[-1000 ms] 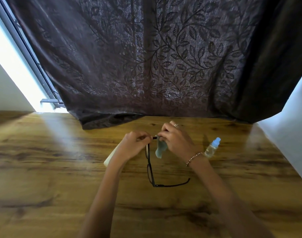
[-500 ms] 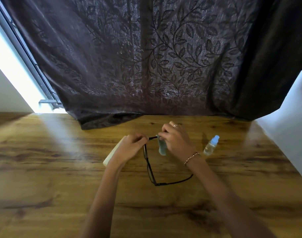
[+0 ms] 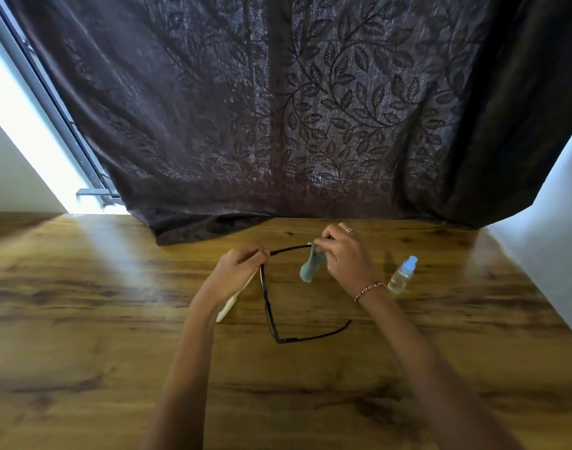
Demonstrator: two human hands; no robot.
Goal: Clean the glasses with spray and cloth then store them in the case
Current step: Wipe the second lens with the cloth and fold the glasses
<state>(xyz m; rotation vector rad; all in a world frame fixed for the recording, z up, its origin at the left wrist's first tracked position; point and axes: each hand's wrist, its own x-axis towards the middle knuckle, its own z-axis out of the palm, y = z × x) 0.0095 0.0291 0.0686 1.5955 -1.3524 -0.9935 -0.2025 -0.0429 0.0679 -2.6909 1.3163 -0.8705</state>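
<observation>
**Glasses held over the table, cloth on one temple arm**

A bright window strip [image 3: 2, 89] is cut off at the left edge. A dark leaf-patterned curtain [image 3: 310, 108] hangs behind the wooden table [image 3: 83, 319], with its hem lying on the far edge.

The left hand [image 3: 235, 271] pinches the glasses [image 3: 267, 303] at the far corner of the frame. A cream case [image 3: 225, 311] lies on the table, mostly hidden under this hand and wrist; it cannot be told whether the case is open or closed.

The glasses front appears edge-on, so the lenses cannot be made out. One temple arm points right at the near end.

The right hand [image 3: 346, 258] pinches a pale blue cloth [image 3: 310, 270] around the tip of the far temple arm, which hides that tip.

A small spray bottle [image 3: 401, 277] with a blue cap lies just beside the right wrist.
</observation>
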